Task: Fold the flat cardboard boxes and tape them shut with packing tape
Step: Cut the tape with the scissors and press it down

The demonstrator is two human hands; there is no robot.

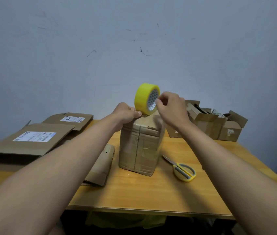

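On table, one upright box, one tape roll, one scissors

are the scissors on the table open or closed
Closed. The scissors lie flat on the table, right of the box, blades together in one point, yellow handles side by side.

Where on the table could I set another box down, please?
Bare tabletop lies along the near edge, before the upright box and scissors. The left is crowded with flat cardboard; the far right holds open boxes.
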